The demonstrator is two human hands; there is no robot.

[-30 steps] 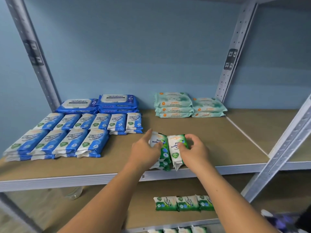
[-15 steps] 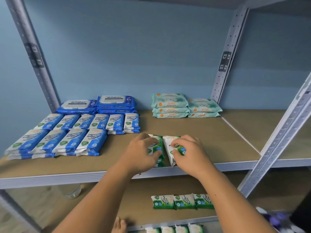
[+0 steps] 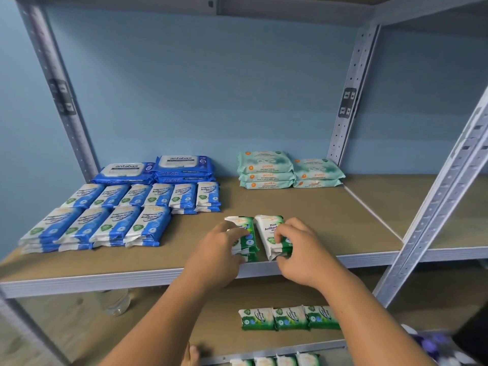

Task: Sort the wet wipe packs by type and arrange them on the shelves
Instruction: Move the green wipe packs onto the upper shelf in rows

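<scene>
Two small stacks of green-and-white pine wipe packs lie side by side near the front edge of the upper shelf [image 3: 317, 215]. My left hand [image 3: 219, 249] grips the left stack [image 3: 244, 228], fingers curled over its top. My right hand [image 3: 298, 249] grips the right stack [image 3: 269, 228] in the same way. Blue-and-white fragrance-free packs [image 3: 111, 220] fill two rows at the left. Behind them sit large blue Antabax packs [image 3: 158, 170]. Pale mint packs [image 3: 285, 170] are stacked at the back.
Three green pine packs [image 3: 287, 317] lie in a row on the shelf below, and more packs [image 3: 274, 361] show on a lower level. Grey perforated uprights [image 3: 433, 207] frame the rack. A clear bottle [image 3: 116, 302] stands under the upper shelf at left.
Both hands have slid the two green stacks a little farther back on the shelf, keeping them side by side. My view has dropped slightly.
</scene>
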